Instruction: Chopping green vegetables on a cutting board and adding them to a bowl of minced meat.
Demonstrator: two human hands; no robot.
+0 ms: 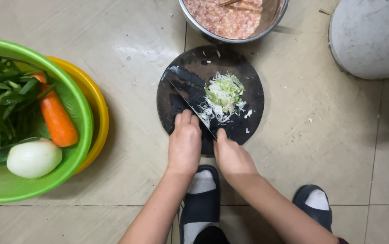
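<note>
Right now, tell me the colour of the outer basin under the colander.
Yellow outer basin, seen in the head view.
</note>
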